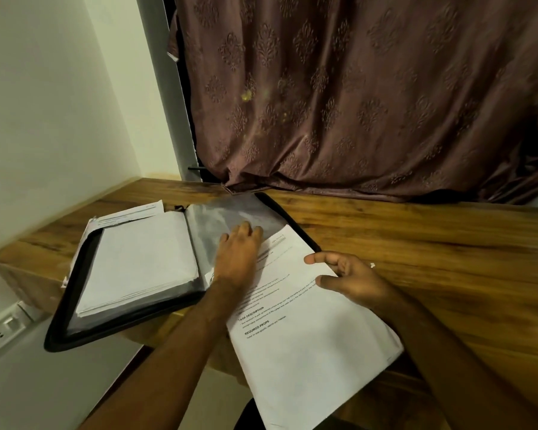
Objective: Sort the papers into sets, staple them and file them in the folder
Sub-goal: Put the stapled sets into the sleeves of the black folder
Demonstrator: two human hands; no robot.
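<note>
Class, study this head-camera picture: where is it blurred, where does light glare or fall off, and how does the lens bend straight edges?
Head view: the left hand and the plastic sleeve under it are smeared by motion blur; small print on the paper is unreadable, though the bold headings are sharp; a yellowish flare spots the curtain; light is dim and warm; the wide lens bows the desk edge.

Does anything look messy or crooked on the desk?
Yes. The open folder sits crooked, and its near corner hangs over the desk edge. The printed paper held by the right hand also sticks out past the edge. Some loose sheets poke out untidily behind the folder.
</note>
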